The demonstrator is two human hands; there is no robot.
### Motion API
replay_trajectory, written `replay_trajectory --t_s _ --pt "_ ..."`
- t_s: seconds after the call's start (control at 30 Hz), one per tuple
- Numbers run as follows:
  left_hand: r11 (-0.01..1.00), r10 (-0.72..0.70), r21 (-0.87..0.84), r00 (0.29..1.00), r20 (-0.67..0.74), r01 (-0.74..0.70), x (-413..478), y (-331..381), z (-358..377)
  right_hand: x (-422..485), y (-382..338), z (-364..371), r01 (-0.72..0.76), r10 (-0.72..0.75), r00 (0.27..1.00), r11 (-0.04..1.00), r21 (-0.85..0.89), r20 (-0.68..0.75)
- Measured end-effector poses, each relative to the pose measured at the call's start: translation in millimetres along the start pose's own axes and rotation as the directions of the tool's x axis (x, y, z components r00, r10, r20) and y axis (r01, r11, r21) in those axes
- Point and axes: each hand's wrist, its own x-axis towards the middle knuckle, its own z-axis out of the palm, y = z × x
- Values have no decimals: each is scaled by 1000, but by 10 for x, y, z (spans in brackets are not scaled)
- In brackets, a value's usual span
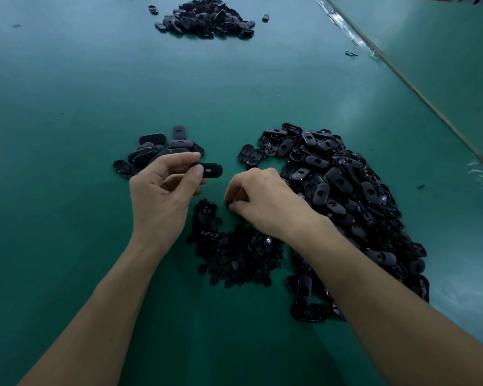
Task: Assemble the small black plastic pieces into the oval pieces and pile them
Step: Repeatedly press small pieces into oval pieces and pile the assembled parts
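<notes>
The left hand [165,190] was raised just above the green table [67,107], thumb and forefinger closed on one end of an oval piece [211,169], the other fingers curled loosely beneath. The right hand [262,201] reached down with bent fingers, its thumb and forefinger tips pinching a small black piece [229,203] at the far edge of the heap of small pieces [234,254]. The large heap of oval pieces [346,204] lay under the right wrist, and a smaller stack [156,151] lay just beyond the left hand.
</notes>
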Motion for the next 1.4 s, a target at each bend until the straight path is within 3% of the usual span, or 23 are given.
replay_trajectory --t_s 0.37,0.6,1.03,1.4 --pt "1000 -7 -4 1000 6 7 -2 -2 -5 3 -29 16 66 -65 997 998 20 -37" --pt "1000 -13 7 1000 3 13 -2 1 1 15 -33 5 26 -26 1000 999 -42 12" --pt "1000 9 -5 1000 -4 -9 2 -37 -23 -42 -87 -65 55 -36 992 987 151 -123" --pt "999 15 34 1000 -18 -15 16 -57 -24 -40 -165 -131 203 -104 941 935 290 -323"
